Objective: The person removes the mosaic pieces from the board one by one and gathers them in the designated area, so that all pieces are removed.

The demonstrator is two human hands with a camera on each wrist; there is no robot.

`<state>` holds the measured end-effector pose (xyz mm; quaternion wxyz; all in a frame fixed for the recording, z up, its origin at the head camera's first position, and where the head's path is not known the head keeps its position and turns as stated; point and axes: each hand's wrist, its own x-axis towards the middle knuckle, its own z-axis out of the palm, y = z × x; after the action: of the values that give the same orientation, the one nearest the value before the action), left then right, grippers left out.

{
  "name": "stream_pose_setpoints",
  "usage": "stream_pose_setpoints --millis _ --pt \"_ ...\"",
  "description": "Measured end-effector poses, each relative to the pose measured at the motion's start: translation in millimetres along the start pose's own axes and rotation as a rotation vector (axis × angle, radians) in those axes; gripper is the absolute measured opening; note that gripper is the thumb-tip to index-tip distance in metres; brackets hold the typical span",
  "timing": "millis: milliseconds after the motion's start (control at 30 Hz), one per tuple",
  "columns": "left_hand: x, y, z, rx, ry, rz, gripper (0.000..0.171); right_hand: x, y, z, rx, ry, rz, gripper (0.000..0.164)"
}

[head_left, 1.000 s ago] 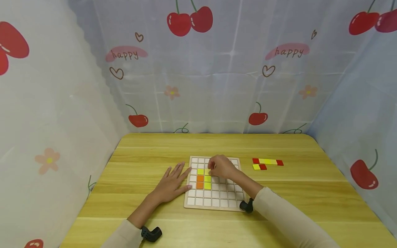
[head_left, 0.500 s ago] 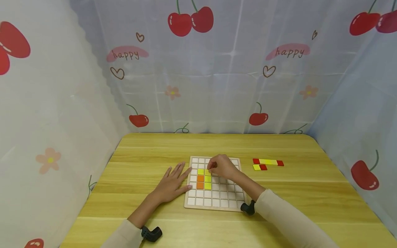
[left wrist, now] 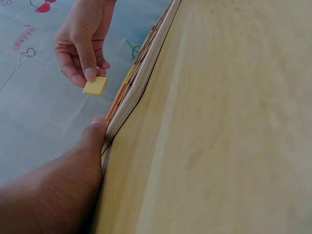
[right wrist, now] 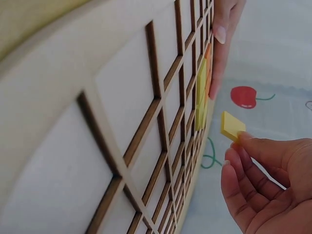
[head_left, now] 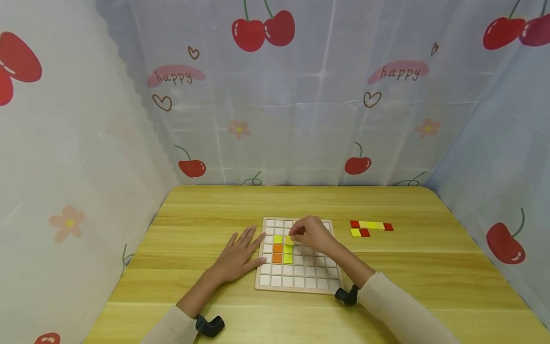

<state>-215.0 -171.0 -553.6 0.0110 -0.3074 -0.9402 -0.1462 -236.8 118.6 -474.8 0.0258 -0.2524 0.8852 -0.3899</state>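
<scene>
Between its thumb and fingers, my right hand [head_left: 312, 234] pinches a yellow square tile [head_left: 290, 240] over the wooden grid board [head_left: 301, 282]. Both wrist views show this tile [left wrist: 95, 86] raised off the board's face, held by one edge [right wrist: 232, 125]. Toward the board's left side, two orange tiles [head_left: 277, 248] sit in neighbouring cells. A yellow-green tile [head_left: 278, 239] lies behind them, and more yellow-green [head_left: 288, 258] fills cells to their right. My left hand [head_left: 236, 255] lies flat with fingers spread, its thumb and index fingertips at the board's left edge.
Right of the board, loose tiles lie on the wooden table [head_left: 206, 205]: a row of red [head_left: 354, 223] and yellow [head_left: 371, 224], with a yellow-red pair [head_left: 364, 232] in front. Cherry-print curtains [head_left: 275, 119] stand behind and at both sides.
My right hand has shifted slightly right and toward me, carrying the yellow tile with it. The left hand and the tiles on the board have stayed put.
</scene>
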Motion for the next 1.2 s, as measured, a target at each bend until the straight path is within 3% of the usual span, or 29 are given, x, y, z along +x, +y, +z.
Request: stream_pose_setpoints --millis 300,533,1200 --pt "-0.8 -0.5 -0.1 0.003 -0.003 0.007 0.077 -17.8 0.1 -10.6 0.042 0.055 -0.029 0.005" --pt "-1.3 -0.1 -0.6 -0.008 0.002 0.003 0.077 -30.3 2.5 -17.8 0.064 0.082 0.040 0.004" --pt "-1.5 -1.7 1.5 -0.017 0.009 0.009 0.078 -52.8 14.2 -41.1 0.087 0.175 0.113 0.007"
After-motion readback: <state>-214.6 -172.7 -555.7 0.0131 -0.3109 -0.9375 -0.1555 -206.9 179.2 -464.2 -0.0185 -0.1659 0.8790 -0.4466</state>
